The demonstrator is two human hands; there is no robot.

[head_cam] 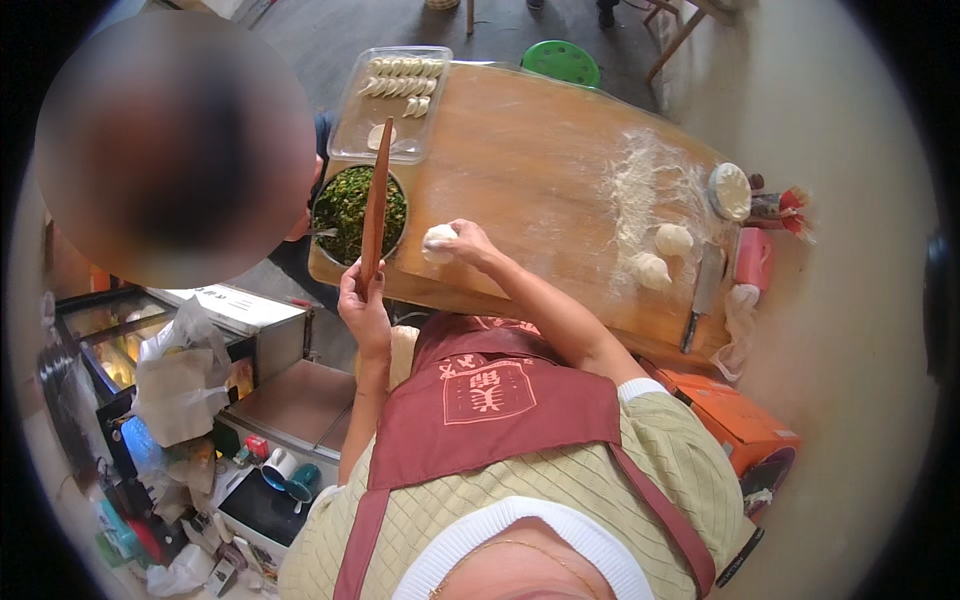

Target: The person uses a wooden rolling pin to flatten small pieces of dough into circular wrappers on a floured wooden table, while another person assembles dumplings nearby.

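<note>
My left hand (365, 300) is closed around the lower end of a tapered wooden rolling pin (377, 195), which points up across the edge of a bowl of chopped green filling (345, 199). To the right of the bowl, my right hand (466, 244) grips a lump of white dough (439, 241) over the wooden board. Beyond the bowl, a clear plastic tray (337, 127) holds rows of folded dumplings (405, 88) and one flat dough wrapper (382, 137). Two dough pieces (674, 240) (651, 271) lie at the right beside scattered flour (634, 195).
A cleaver (706, 285) lies near the right edge of the wooden board (525, 150), with a bowl of flour (729, 192) beyond it. Another person sits at the left, a hand (300, 225) by the filling bowl. A green stool (561, 63) stands behind the table.
</note>
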